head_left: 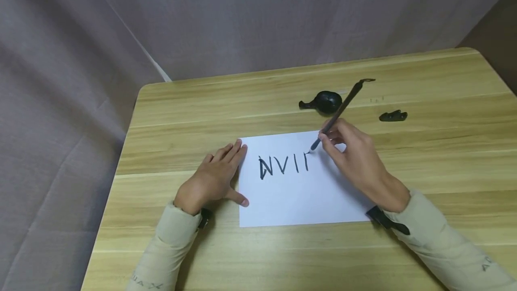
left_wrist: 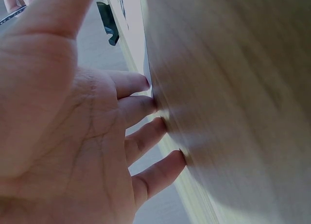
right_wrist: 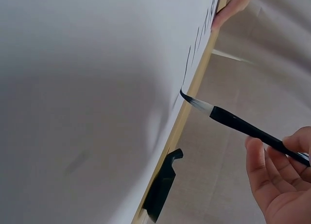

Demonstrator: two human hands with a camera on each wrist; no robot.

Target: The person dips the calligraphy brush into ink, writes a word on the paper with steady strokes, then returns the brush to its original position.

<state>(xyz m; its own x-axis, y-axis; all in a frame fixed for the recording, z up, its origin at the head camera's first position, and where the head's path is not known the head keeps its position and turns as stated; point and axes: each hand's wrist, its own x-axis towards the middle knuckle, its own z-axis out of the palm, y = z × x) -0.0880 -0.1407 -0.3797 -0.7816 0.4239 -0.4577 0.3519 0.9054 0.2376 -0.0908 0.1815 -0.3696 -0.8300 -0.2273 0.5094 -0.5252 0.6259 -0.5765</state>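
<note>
Brush (head_left: 343, 106), head view: is slanting over the paper (head_left: 291, 201), its long axis running from lower left to upper right; the bristle end is pointing down and left, meeting the sheet at the top of the rightmost stroke, while the looped end is pointing up and right.
Right hand (head_left: 361, 158): its grip is pinching the lower shaft between thumb and fingers.
Left hand (head_left: 216, 174): its grip is holding nothing; the fingers are lying outstretched, the thumb tip resting on the paper's left edge.
Strokes (head_left: 283, 165): are standing in a black row across the sheet's upper half.
Gourd-shaped dish (head_left: 328, 102): is sitting beyond the paper on the worktop (head_left: 181, 125), its neck pointing left.
Small black piece (head_left: 393, 116): is lying to the right of the dish.
Fingers (left_wrist: 158, 178), left wrist view: are reaching out from the left palm, their tips touching down near the paper's edge.
Bristles (right_wrist: 199, 105), right wrist view: are pointing up and left, the dark tip bending against the paper; the shaft is sloping down and right into the right hand's pinch.
</note>
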